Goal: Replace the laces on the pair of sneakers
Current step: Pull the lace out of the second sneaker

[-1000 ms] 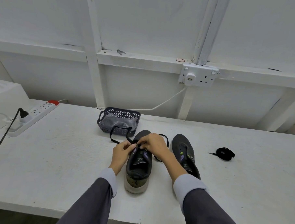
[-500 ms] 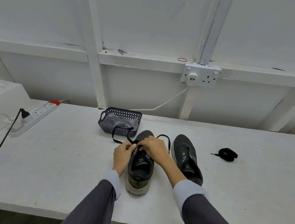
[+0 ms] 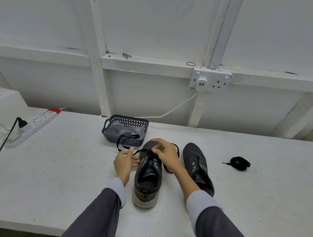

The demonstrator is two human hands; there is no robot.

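Observation:
Two dark grey sneakers stand side by side on the white table, toes pointing away from me. Over the left sneaker (image 3: 147, 179) both hands work a black lace (image 3: 127, 140) near the front eyelets. My left hand (image 3: 125, 161) is beside the shoe's left flank, thumb and fingers pinching the lace strand that loops out to the left. My right hand (image 3: 165, 154) hovers over the toe end, fingertips pinching the lace at the eyelets; another loop of it trails behind that wrist. The right sneaker (image 3: 197, 166) has no lace in it. A coiled black lace (image 3: 239, 163) lies further right.
A small dark perforated basket (image 3: 126, 127) with a clear plastic bag inside stands just behind the left sneaker. A white power strip (image 3: 35, 123) with a black plug and cable lies at the far left. A wall socket (image 3: 210, 81) and its white cable are behind.
My hands have drawn apart: the left moved out to the shoe's side pulling its lace strand taut, the right lifted over the toe. The lace now shows crossing the front eyelets.

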